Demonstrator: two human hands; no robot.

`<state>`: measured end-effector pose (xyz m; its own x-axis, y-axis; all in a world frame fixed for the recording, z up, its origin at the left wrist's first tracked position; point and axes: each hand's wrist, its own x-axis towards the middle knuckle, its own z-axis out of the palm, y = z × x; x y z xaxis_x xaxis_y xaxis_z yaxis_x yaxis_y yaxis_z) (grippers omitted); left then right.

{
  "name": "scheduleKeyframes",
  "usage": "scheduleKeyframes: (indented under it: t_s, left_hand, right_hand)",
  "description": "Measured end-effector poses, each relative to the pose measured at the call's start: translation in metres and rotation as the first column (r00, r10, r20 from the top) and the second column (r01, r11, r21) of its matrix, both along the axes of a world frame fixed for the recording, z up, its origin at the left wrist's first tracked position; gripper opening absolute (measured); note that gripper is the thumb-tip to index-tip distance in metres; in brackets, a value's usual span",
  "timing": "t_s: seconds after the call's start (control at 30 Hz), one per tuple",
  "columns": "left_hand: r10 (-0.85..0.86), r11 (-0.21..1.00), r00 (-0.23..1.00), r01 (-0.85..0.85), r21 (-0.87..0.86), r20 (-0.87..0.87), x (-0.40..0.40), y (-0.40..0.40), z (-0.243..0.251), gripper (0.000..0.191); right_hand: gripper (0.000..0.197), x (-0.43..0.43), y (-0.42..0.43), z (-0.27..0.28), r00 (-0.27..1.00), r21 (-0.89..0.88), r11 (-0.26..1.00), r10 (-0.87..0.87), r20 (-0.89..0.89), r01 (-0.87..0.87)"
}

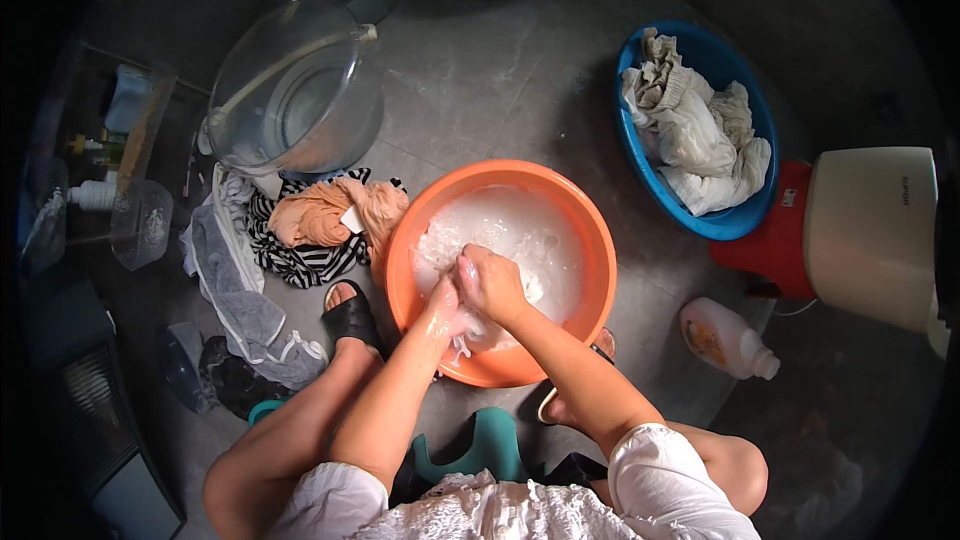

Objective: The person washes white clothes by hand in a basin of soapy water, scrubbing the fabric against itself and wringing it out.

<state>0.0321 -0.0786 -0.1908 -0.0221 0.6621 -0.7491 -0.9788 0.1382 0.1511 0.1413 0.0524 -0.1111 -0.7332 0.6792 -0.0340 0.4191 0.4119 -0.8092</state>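
An orange plastic basin (604, 270) of cloudy, sudsy water stands on the floor between my feet. My left hand (448, 306) and my right hand (491, 283) are pressed together over its left-middle part, wet with suds. A bunched white cloth (480, 330) shows under and between them, partly in the water. The right hand's fingers are curled around something against the left palm, seemingly part of this cloth. The left fingers are largely hidden by the right hand, so their grip is not plain.
Peach clothing (319, 216), a striped garment (281, 259) and a grey cloth (240, 300) lie left of the basin. Behind them is a clear tub (300, 105). At right are a blue basin (624, 131) of pale clothes, a plastic bottle (724, 336) and a red-and-cream appliance (862, 232).
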Motion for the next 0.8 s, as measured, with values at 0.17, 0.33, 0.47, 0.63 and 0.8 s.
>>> scheduleKeyframes:
  t_s: [0.17,0.33,0.47,0.63,0.8]
  left_hand:
    - [-0.298,0.951,0.953,0.293,-0.099,-0.045,-0.006,0.009,0.038,0.034]
    - [-0.746,0.662,0.523,0.653,-0.369,-0.412,-0.033,-0.005,0.032,0.044]
    - [-0.803,0.518,0.299,0.778,-0.356,-0.516,-0.01,-0.018,0.018,0.061]
    - [-0.806,0.508,0.259,0.764,-0.397,-0.533,0.008,-0.013,0.007,0.085]
    - [-0.627,0.455,-0.389,0.52,-0.723,-0.675,0.033,0.031,0.028,0.12]
  right_hand:
    - [0.053,0.05,0.061,-0.101,0.95,-0.664,0.686,-0.283,0.132,0.296]
    - [0.059,0.065,0.022,-0.115,0.832,-0.131,0.985,-0.018,0.555,0.109]
    - [0.039,0.061,0.033,-0.128,0.932,-0.483,0.802,-0.253,0.261,0.352]
    - [0.037,0.119,0.081,-0.084,0.631,-0.981,0.036,-0.77,0.094,0.191]
    - [0.045,0.133,0.094,-0.021,0.739,-0.98,-0.199,-0.664,0.118,-0.022]
